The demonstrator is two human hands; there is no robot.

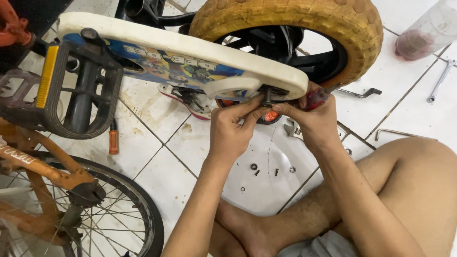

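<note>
White tiled floor (pixel 157 143) with loose wrenches (pixel 440 80); left hand (pixel 233 126) pinching bolt (pixel 267 97), right hand (pixel 314 119) around screwdriver (pixel 316 97).

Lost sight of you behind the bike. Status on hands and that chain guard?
Left hand pinching bolt at white chain guard end. Right hand gripping red-handled tool there. Yellow tyre close behind; small nuts loose on floor.

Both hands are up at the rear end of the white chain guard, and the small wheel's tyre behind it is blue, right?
Not quite: the tyre is yellow, not blue. The rest holds: in the head view the left hand and right hand are both at the rear end of the white chain guard, with the right hand gripping a red-handled tool.
</note>
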